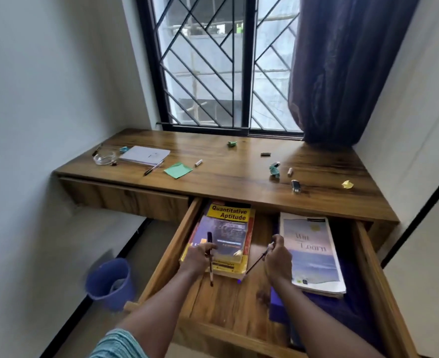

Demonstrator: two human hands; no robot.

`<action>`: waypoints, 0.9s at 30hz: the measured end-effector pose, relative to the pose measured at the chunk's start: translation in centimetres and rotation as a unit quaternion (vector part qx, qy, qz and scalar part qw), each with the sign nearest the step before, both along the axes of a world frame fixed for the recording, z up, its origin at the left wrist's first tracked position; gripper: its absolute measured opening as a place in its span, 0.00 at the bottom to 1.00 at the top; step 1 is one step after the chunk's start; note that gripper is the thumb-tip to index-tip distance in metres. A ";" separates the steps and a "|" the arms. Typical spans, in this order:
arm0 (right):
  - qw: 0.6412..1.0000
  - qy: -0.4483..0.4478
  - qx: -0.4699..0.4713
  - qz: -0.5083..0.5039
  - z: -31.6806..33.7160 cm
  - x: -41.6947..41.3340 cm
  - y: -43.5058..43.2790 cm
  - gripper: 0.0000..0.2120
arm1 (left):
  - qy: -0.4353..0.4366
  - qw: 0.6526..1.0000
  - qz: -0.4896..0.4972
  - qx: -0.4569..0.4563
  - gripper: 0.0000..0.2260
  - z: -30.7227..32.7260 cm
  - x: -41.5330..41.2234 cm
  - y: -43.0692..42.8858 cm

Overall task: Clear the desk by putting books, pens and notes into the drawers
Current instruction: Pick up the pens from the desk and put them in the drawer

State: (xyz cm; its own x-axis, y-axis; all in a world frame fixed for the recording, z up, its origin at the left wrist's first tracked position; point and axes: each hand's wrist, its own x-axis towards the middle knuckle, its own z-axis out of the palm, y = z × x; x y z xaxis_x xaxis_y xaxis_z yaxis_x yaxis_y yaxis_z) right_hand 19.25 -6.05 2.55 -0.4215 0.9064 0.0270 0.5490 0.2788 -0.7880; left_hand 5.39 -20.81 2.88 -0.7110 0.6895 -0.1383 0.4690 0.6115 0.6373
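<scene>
Window-lit desk (239, 171) sits above the open drawer (170, 251). Over that drawer my left hand (199, 257) pinches one pen (209, 239), its length running front to back across the yellow book (228, 228). My right hand (277, 258) pinches a second pen (256, 263), slanting toward the drawer's bare middle, likely the nearer drop.
</scene>
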 end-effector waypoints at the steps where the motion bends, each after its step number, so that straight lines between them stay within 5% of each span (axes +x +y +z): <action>1: 1.000 -0.004 -0.018 0.008 -1.0 -0.6 -0.8 0.14 | -0.010 1.000 -0.003 -0.009 0.18 -0.5 0.1 -0.7; 7: 0.991 -0.031 -0.122 0.051 -4.7 -3.7 -4.3 0.10 | -0.089 0.992 0.034 -0.077 0.26 -3.8 -1.1 -2.7; 12: 0.975 -0.099 -0.175 0.091 -7.2 -6.5 -6.8 0.07 | -0.120 0.982 0.007 -0.144 0.12 -5.8 -2.5 -2.9; 18: 0.975 -0.092 -0.193 0.065 -7.8 -8.5 -9.0 0.07 | -0.107 0.974 -0.091 -0.179 0.12 -7.5 -4.3 -2.6; 27: 0.961 -0.183 -0.191 0.081 -7.5 -9.2 -11.7 0.09 | -0.067 0.971 -0.094 -0.210 0.13 -8.3 -5.8 -3.3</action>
State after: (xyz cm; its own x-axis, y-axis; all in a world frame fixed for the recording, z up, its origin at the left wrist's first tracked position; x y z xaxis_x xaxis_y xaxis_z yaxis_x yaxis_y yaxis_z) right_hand 10.09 -17.78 -4.97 -0.4762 0.7425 -0.4710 0.7824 0.1134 -0.6123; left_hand -0.39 -24.13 -5.43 -0.5344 0.6676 -0.5184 0.5274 0.7427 0.4127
